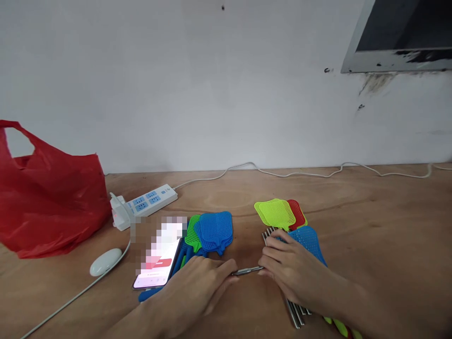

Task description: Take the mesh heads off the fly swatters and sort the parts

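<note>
A thin metal rod (pixel 247 270) stretches between my two hands, just above the wooden table. My left hand (pixel 203 282) is closed, pinching the rod's left end between thumb and fingers. At the other end, the fingers of my right hand (pixel 291 263) close on the rod. Under my right hand lies a bundle of steel rods (pixel 296 313), partly hidden by it. A blue fly swatter head (pixel 309 240) shows beyond that hand, with yellow-green swatter heads (pixel 277 213) and a red one (pixel 296 212) behind. Left of centre, blue swatter heads (pixel 216 230) overlap a green one (pixel 192 233).
A lit phone (pixel 158 261) rests on blue handles left of my left hand. Farther left are a white mouse-shaped object (pixel 106 262), a power strip (pixel 153 200) with a plugged-in adapter, and a red plastic bag (pixel 52 202). A white cable (pixel 289 175) runs along the wall.
</note>
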Action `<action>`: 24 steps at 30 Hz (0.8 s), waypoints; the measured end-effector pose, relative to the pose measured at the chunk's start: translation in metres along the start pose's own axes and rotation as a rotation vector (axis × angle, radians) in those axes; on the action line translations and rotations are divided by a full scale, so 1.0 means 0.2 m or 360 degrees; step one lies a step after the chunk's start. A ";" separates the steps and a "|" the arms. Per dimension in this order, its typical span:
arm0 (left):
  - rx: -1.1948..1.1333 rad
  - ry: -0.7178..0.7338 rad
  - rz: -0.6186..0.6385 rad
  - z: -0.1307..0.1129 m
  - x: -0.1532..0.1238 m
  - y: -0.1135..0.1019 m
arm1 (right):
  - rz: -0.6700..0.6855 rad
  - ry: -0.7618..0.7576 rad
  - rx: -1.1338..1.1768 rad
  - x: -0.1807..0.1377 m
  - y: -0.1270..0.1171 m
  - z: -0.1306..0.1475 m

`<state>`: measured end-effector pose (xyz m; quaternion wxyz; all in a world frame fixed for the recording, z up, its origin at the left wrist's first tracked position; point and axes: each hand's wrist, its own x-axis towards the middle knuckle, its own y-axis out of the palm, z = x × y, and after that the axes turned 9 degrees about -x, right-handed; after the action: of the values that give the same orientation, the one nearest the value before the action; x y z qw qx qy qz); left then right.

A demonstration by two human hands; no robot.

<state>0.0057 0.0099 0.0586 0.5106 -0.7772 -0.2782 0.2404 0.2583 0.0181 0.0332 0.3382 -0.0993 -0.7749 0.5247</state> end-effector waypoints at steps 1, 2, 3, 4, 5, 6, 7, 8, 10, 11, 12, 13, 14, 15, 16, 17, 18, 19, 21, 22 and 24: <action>-0.0006 -0.0018 0.0024 -0.01 0.01 0.00 | 0.0002 0.0009 -0.0009 0.01 0.00 0.01; -0.0015 -0.0039 0.0031 -0.01 0.02 -0.01 | 0.0007 0.0005 -0.0006 0.01 0.00 0.01; -0.0025 -0.0049 0.0032 -0.01 0.02 -0.01 | 0.0012 0.0009 -0.0001 0.01 0.00 0.01; -0.0034 -0.0057 0.0024 -0.01 0.02 -0.02 | 0.0014 0.0011 0.0009 0.00 0.00 0.01; -0.0043 -0.0059 0.0019 0.00 0.01 -0.02 | 0.0018 0.0012 0.0024 0.00 -0.01 0.00; -0.0050 -0.0061 0.0018 0.00 0.01 -0.03 | 0.0028 0.0020 0.0043 -0.01 -0.02 -0.01; -0.0056 -0.0061 0.0023 0.01 0.00 -0.03 | 0.0044 0.0035 0.0066 -0.02 -0.03 -0.02; -0.0060 -0.0065 0.0034 0.01 0.00 -0.03 | 0.0065 0.0053 0.0089 -0.02 -0.03 -0.02; -0.0060 -0.0071 0.0060 0.01 0.00 -0.02 | 0.0105 0.0080 0.0116 -0.02 -0.04 -0.02; -0.0058 -0.0066 0.0065 0.00 0.00 -0.02 | 0.0111 0.0077 0.0100 -0.01 -0.04 -0.01; -0.0055 -0.0060 0.0062 -0.01 0.01 -0.01 | 0.0107 0.0056 0.0058 -0.01 -0.04 0.00; -0.0052 -0.0050 0.0053 -0.02 0.02 -0.01 | 0.0099 0.0019 0.0000 0.00 -0.03 0.01; -0.0051 -0.0035 0.0048 -0.03 0.03 -0.01 | 0.0086 -0.0026 -0.0063 0.01 -0.03 0.02; -0.0043 -0.0021 0.0049 -0.04 0.04 0.00 | 0.0072 -0.0069 -0.0118 0.01 -0.02 0.03; -0.0023 -0.0010 0.0056 -0.05 0.05 0.00 | 0.0061 -0.0101 -0.0153 0.01 -0.01 0.03; 0.0010 -0.0008 0.0074 -0.05 0.06 0.00 | 0.0062 -0.0121 -0.0156 0.01 -0.01 0.03; 0.0046 -0.0008 0.0092 -0.05 0.06 0.00 | 0.0070 -0.0131 -0.0131 0.01 -0.01 0.02; 0.0078 -0.0012 0.0104 -0.05 0.06 0.00 | 0.0090 -0.0130 -0.0084 0.00 -0.01 0.02; 0.0096 -0.0043 0.0104 -0.03 0.05 0.00 | 0.0162 -0.0098 0.0017 -0.02 -0.03 -0.01; 0.0081 -0.0061 0.0092 -0.01 0.04 0.01 | 0.0201 -0.0062 0.0054 -0.03 -0.04 -0.02; 0.0033 -0.0110 0.0059 0.02 0.01 0.02 | 0.0271 0.0020 0.0096 -0.05 -0.05 -0.05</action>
<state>0.0058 0.0132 0.0528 0.5043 -0.7681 -0.2788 0.2793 0.2740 0.0153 0.0398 0.3000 -0.1578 -0.7453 0.5741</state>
